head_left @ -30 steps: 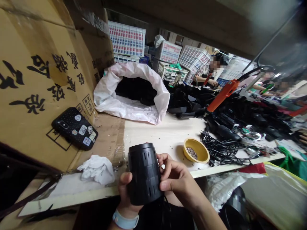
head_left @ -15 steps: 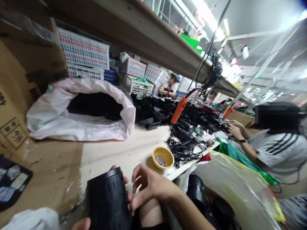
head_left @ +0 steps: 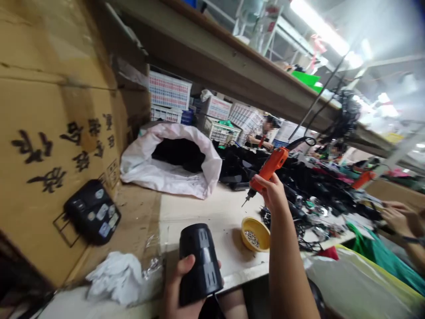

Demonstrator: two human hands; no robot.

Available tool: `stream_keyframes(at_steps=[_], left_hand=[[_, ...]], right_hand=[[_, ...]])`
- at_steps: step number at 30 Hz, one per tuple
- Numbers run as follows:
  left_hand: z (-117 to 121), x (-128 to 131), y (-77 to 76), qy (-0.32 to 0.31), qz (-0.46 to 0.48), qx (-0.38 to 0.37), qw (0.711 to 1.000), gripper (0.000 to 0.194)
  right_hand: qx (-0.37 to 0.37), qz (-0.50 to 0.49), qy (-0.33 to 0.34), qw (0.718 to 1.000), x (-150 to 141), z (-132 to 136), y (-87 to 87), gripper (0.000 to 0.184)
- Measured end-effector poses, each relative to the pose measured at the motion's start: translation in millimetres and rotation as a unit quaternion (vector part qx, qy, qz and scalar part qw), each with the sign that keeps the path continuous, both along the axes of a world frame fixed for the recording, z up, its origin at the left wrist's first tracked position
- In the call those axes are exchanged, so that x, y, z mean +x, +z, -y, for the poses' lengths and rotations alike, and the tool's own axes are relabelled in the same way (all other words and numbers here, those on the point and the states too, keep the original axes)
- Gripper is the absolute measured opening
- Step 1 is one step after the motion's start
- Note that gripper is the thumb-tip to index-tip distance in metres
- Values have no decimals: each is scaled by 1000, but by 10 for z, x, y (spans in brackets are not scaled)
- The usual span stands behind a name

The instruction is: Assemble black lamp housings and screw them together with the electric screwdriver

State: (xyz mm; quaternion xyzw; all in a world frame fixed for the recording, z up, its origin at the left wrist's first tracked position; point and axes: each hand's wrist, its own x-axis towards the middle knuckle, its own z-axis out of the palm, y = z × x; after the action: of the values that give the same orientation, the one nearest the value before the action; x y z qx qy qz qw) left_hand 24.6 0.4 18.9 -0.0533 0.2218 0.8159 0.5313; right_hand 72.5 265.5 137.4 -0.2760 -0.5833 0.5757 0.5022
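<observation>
Black slotted plastic cylindrical housing [head_left: 201, 264]: upright, tilted slightly, over the counter [head_left: 212, 212] edge | left hand [head_left: 175, 283]: wrapped around its lower end | right hand [head_left: 272, 193]: closed on orange electric screwdriver [head_left: 268, 168], near the housing, not touching | yellow bowl of screws [head_left: 255, 235]: between them, beyond

**Both hands full at the bench**

Your right hand [head_left: 270, 192] grips an orange electric screwdriver [head_left: 268, 166] above the workbench [head_left: 212, 212]. Your left hand [head_left: 175, 283] holds a slotted black housing [head_left: 201, 263] upright, near a yellow bowl [head_left: 262, 232] of screws [head_left: 251, 239].
</observation>
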Motion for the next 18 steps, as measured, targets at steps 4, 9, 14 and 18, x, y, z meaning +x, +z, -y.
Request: stream_keyframes(at_steps=[4, 9, 14, 18], left_hand=[[-41, 32, -97, -9, 0, 30, 1000, 42], [-57, 28, -222, -21, -14, 21, 999, 56], [7, 12, -283, -74, -41, 51, 995, 38], [9, -4, -298, -85, -42, 85, 992, 45]], right_hand=[[23, -61, 139, 988, -97, 873, 99, 35], [30, -236, 186, 953, -250, 1651, 321, 18], [17, -214, 198, 956, -350, 1748, 193, 21], [6, -191, 215, 958, -388, 1717, 24, 23]])
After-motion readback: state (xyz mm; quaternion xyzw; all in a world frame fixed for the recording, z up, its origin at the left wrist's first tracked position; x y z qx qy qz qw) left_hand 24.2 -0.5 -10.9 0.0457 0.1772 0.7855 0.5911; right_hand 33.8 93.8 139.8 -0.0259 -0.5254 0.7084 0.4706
